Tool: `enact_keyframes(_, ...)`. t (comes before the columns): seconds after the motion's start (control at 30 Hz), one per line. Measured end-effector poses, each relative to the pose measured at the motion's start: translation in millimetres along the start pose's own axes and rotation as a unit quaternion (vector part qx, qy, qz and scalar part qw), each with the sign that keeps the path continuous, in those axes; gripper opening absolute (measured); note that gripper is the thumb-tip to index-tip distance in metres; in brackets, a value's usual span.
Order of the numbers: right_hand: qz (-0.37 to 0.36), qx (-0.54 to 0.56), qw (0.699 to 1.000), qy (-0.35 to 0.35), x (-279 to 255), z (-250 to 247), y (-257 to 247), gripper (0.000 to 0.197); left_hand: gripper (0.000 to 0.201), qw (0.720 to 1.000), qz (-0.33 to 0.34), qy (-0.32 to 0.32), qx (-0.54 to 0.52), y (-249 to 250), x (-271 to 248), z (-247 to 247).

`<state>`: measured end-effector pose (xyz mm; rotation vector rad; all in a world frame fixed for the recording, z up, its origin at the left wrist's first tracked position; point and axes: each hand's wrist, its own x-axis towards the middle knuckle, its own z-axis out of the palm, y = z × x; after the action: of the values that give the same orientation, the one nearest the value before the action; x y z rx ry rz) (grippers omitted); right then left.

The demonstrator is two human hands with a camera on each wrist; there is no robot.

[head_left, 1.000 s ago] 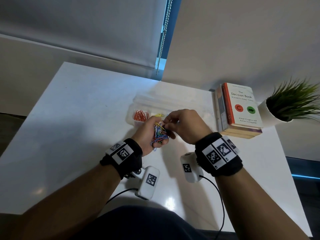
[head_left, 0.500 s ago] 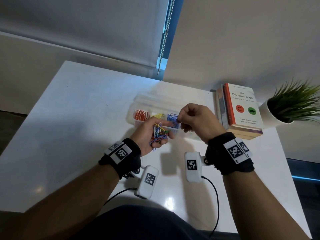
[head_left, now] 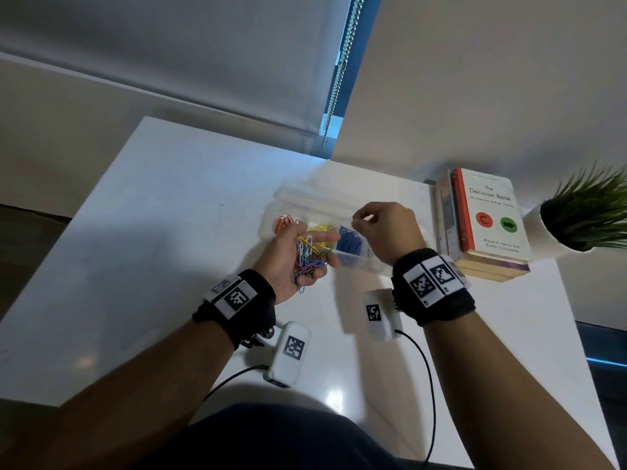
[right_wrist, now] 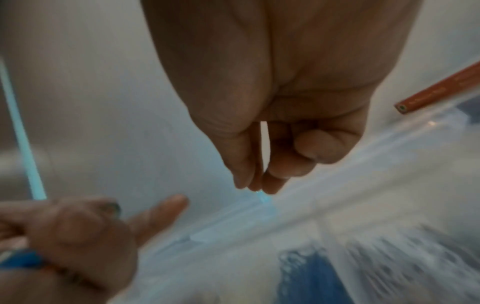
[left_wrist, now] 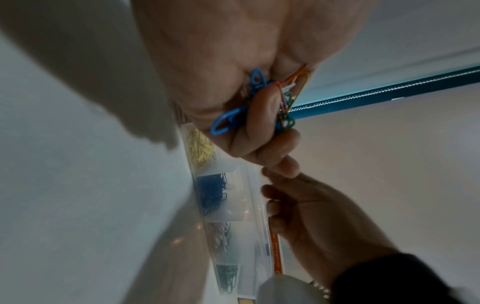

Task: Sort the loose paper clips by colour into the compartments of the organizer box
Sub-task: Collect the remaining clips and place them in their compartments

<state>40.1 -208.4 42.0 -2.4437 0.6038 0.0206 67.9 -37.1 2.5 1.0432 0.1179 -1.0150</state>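
Observation:
My left hand (head_left: 310,256) is palm up and cups a bunch of mixed paper clips (head_left: 307,257), its index finger pointing right; in the left wrist view curled fingers (left_wrist: 267,148) grip the clips (left_wrist: 262,96). The clear organizer box (head_left: 305,198) lies just behind, holding orange clips (head_left: 286,223), yellow clips (head_left: 320,228) and blue clips (head_left: 349,242). My right hand (head_left: 359,221) hovers over the blue compartment with thumb and fingertips pinched together. In the blurred right wrist view a small pale-blue bit, seemingly a clip (right_wrist: 262,197), shows at the tips of the hand (right_wrist: 255,189).
White clips (left_wrist: 221,234) and dark clips (left_wrist: 228,275) fill further compartments. A stack of books (head_left: 488,215) lies right of the box, with a potted plant (head_left: 583,212) beyond. The white table (head_left: 169,215) ends at a wall behind.
My right hand left the bunch in the left hand and moved right and away, over the blue compartment. The left index finger has straightened out.

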Motion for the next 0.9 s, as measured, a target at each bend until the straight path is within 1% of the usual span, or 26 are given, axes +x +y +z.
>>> enact_keyframes(0.03, -0.025, 0.015, 1.0, -0.006, -5, -4, -7, 0.004, 0.052, 1.0, -0.002, -0.006, 0.001, 0, 0, 1)
enact_keyframes(0.07, -0.051, 0.031, 0.998, -0.031, -12, -6, -15, 0.006, 0.051, 1.0, -0.004, -0.011, 0.002, -1, 0, 3)
enact_keyframes(0.13, -0.097, 0.034, 0.99, -0.102, -24, -6, -30, 0.014, 0.048, 1.0, -0.005, -0.02, 0.009, -2, 0, 8)
enact_keyframes(0.17, -0.112, 0.022, 0.986, -0.124, -28, -4, -34, 0.016, 0.049, 1.0, -0.003, -0.023, 0.015, -3, 0, 10)
enact_keyframes(0.23, -0.133, -0.007, 0.983, -0.129, -31, 2, -39, 0.017, 0.054, 0.999, 0.004, -0.027, 0.018, -4, 0, 13)
enact_keyframes(0.3, -0.142, -0.008, 0.982, -0.125, -32, 6, -39, 0.012, 0.06, 0.999, 0.01, -0.027, 0.022, -5, 0, 14)
enact_keyframes(0.37, -0.134, 0.037, 0.982, -0.129, -33, 8, -35, 0.01, 0.066, 0.999, 0.011, -0.034, 0.035, -6, 0, 13)
enact_keyframes(0.43, -0.105, 0.102, 0.982, -0.121, -33, 8, -31, 0.011, 0.069, 0.998, 0.009, -0.042, 0.049, -7, -1, 11)
enact_keyframes(0.47, -0.087, 0.137, 0.981, -0.111, -33, 9, -29, 0.011, 0.068, 0.997, 0.01, -0.044, 0.055, -8, -1, 9)
enact_keyframes(0.57, -0.037, 0.234, 0.968, -0.081, -32, 12, -22, 0.01, 0.053, 0.997, 0.015, -0.045, 0.059, -9, -2, 8)
enact_keyframes(0.67, -0.012, 0.256, 0.966, -0.041, -31, 14, -20, 0.01, 0.047, 0.997, 0.012, -0.036, 0.065, -9, -1, 8)
enact_keyframes(0.73, 0.003, 0.267, 0.964, -0.017, -29, 14, -18, 0.013, 0.039, 0.997, 0.014, -0.022, 0.073, -8, -1, 5)
enact_keyframes(0.8, 0.013, 0.291, 0.957, -0.013, -28, 13, -17, 0.016, 0.03, 0.997, 0.015, -0.015, 0.077, -7, -1, 4)
enact_keyframes(0.9, 0.014, 0.326, 0.945, -0.021, -28, 10, -19, 0.015, 0.029, 0.999, -0.001, -0.018, 0.044, -6, -3, 3)
